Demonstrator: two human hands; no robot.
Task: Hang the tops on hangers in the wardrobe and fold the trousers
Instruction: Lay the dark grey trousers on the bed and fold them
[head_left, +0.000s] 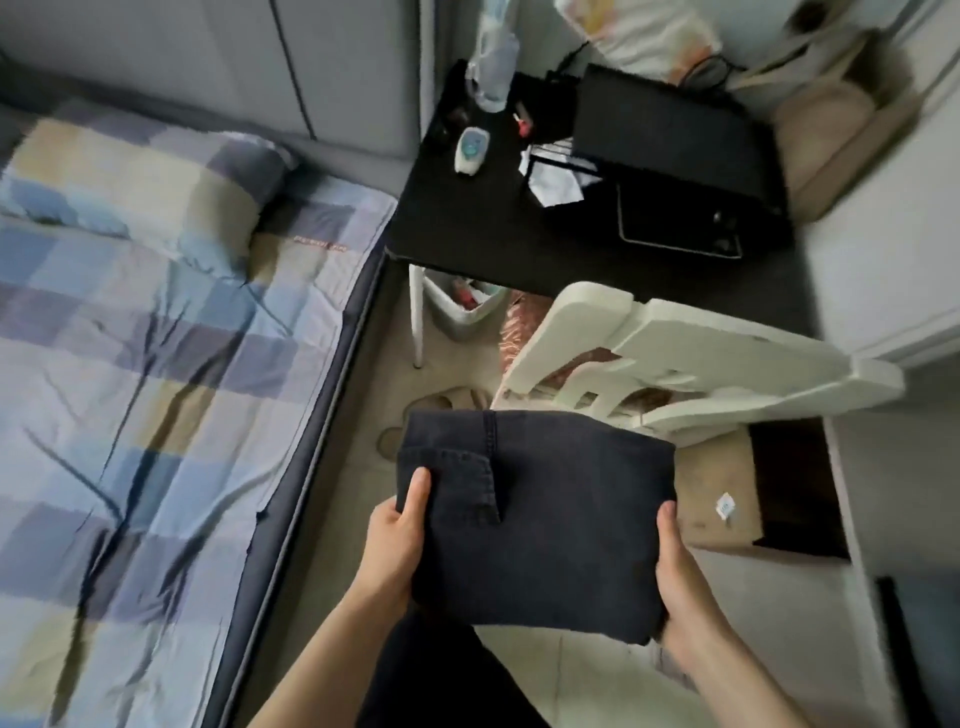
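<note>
Between both hands — left hand (396, 540), right hand (680, 587) — folded dark trousers (540, 525) are gripped at either side.

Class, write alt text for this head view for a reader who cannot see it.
Two hands, left hand and right hand, hold folded dark trousers above the floor. A checked bed lies left; a black table and white chair stand ahead.

Folded dark trousers (540, 519) held in both hands, left hand (395, 545), right hand (685, 587), above floor beside bed (156, 338)
</note>
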